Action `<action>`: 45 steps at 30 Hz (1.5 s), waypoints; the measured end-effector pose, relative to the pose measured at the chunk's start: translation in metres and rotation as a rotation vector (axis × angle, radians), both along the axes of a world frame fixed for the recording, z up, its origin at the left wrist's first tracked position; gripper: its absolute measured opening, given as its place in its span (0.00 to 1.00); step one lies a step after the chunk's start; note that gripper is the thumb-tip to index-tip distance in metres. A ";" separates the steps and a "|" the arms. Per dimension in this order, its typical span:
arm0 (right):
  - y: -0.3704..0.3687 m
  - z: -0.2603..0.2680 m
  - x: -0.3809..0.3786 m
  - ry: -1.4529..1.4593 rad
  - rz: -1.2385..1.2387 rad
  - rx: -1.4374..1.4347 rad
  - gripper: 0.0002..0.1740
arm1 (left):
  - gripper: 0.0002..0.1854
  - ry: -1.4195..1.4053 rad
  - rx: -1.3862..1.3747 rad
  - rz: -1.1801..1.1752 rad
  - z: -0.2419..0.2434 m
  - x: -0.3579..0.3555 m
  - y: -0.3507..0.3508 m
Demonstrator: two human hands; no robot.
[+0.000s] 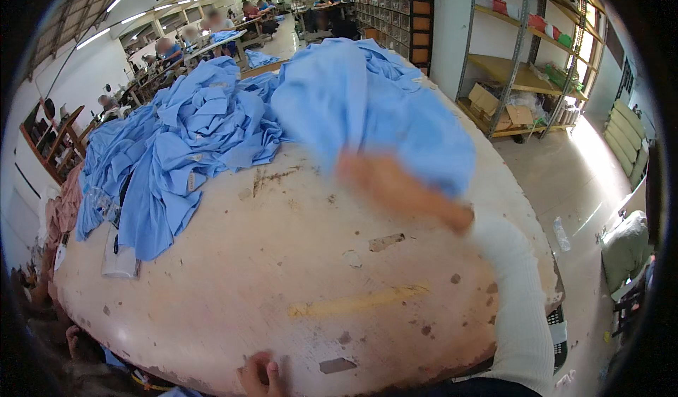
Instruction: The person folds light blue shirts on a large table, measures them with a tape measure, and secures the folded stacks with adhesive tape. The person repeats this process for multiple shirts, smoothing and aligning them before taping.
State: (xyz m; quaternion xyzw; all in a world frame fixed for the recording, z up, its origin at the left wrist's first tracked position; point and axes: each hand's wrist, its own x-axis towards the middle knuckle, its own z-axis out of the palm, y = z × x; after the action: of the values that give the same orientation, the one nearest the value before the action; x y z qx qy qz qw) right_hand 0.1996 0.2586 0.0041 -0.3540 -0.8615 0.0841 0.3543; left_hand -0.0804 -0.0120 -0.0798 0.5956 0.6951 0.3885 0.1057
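Note:
My right hand, in a white ribbed sleeve, is blurred at the near edge of a light-blue garment. Its fingers appear to grip the cloth, which is also blurred and gathers in folds towards them. The garment lies over more blue cloth at the far right of the worn table. Low in the picture, by the table's near edge, my left hand is partly visible, with fingers loosely curled, thumb apart and nothing seen in it. To the left sits a heap of crumpled blue garments, some with small labels.
A clear plastic packet lies beside the heap. At the left edge, a person's arm is near the table. Metal shelving and a drawer cabinet stand beyond. People sit at sewing tables in the background.

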 end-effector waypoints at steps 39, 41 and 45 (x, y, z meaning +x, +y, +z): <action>-0.236 0.046 0.043 -0.108 -0.004 -0.076 0.31 | 0.14 -0.182 0.191 -0.713 0.155 -0.002 0.093; -0.277 0.019 0.026 -0.291 0.191 -0.184 0.30 | 0.15 -0.221 0.194 -0.809 0.136 0.031 0.147; -0.303 -0.042 0.023 -0.415 0.263 -0.321 0.31 | 0.20 0.267 0.252 -1.060 -0.006 0.070 0.240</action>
State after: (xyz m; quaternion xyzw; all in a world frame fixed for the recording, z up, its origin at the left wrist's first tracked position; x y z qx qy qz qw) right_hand 0.2226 -0.0443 -0.0383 -0.3006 -0.9296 0.1905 0.0960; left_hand -0.0101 0.2282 -0.0858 0.9156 0.2562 0.2834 0.1254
